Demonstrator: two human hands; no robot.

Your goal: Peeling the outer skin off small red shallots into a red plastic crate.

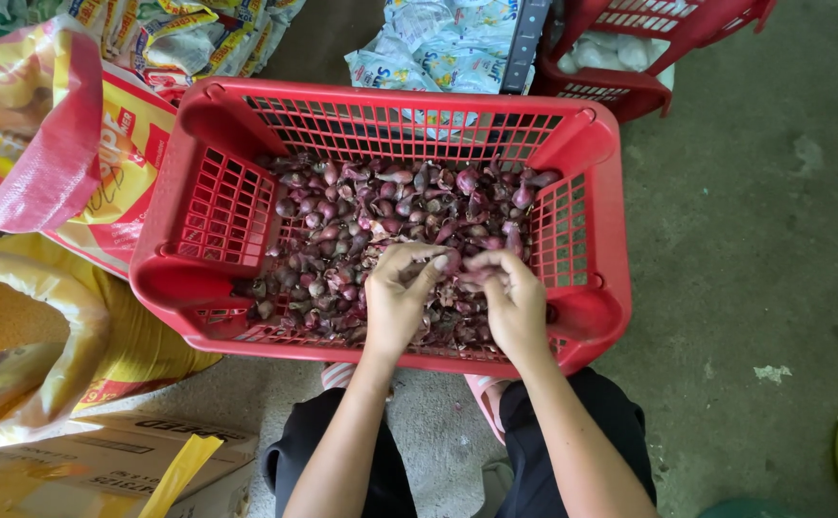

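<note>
A red plastic crate (198,134) stands on the concrete floor in front of me, partly filled with small purple shallots (361,206) and loose skins. Both my hands are inside it near the front wall. My left hand (395,297) and my right hand (510,297) meet over the pile, fingertips pinched together on one shallot (453,261) between them. My forearms reach in over the crate's near rim, and my knees in black trousers show below.
Yellow-and-red woven sacks (45,144) lie to the left, one yellow sack (26,336) open. A cardboard box (122,460) sits at the lower left. Behind the crate are a pale printed bag (438,43) and a second red crate (649,48). Bare concrete (755,240) spreads to the right.
</note>
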